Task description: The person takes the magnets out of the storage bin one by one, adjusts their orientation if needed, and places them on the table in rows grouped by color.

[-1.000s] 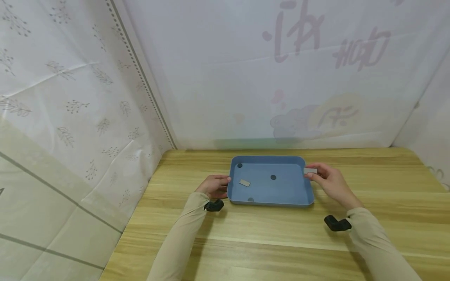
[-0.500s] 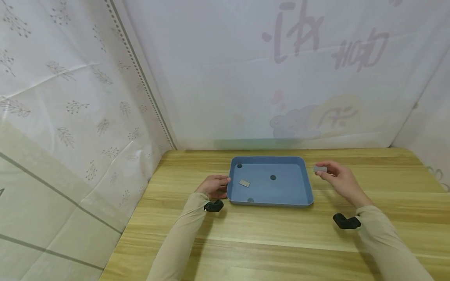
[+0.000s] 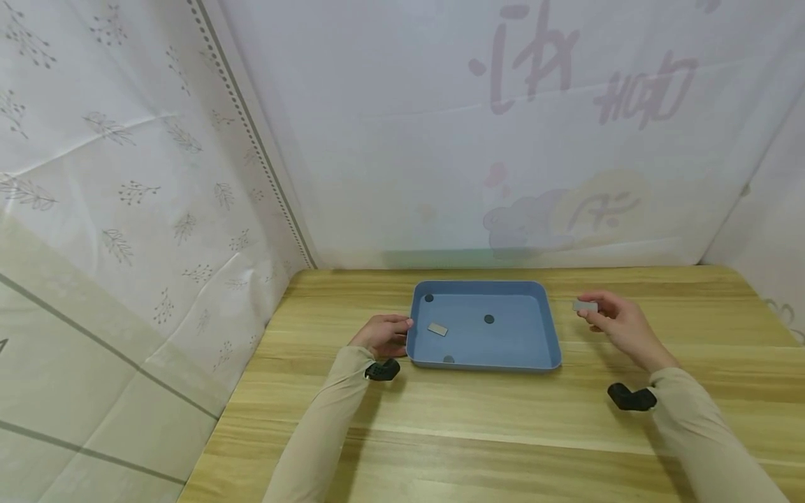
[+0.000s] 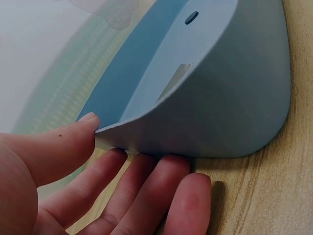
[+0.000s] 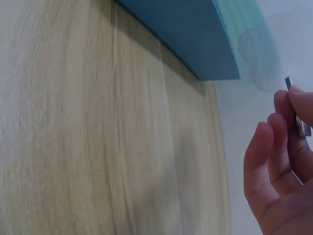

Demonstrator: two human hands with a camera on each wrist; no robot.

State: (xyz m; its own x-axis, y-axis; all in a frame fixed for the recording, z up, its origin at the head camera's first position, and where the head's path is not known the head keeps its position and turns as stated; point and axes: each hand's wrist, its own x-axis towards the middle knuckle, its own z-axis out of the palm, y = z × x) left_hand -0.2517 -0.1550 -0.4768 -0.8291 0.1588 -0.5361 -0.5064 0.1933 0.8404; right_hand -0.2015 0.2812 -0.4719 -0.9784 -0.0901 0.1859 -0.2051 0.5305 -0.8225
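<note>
A blue rectangular tray [image 3: 516, 344] lies on the wooden table. Inside it are a flat silver-grey rectangular piece [image 3: 437, 329] and a few small dark discs [image 3: 489, 319]. My left hand [image 3: 380, 335] grips the tray's left side, its thumb at the rim and its fingers against the outer wall [image 4: 220, 112] in the left wrist view. To the right of the tray, my right hand [image 3: 619, 325] pinches a small silver rectangular bar [image 3: 585, 306] between thumb and fingers. The bar's shiny end [image 5: 303, 128] shows past the thumb in the right wrist view.
Behind the table [image 3: 478, 426] hangs a pale printed cloth [image 3: 390, 140], and a leaf-patterned one [image 3: 144, 223] hangs at the left. A black wrist camera [image 3: 382, 369] is on the left sleeve, and another black camera [image 3: 632, 397] is on the right.
My right hand has moved right with the silver bar, from over the tray's right rim to beside the tray. My left hand has kept its place on the tray.
</note>
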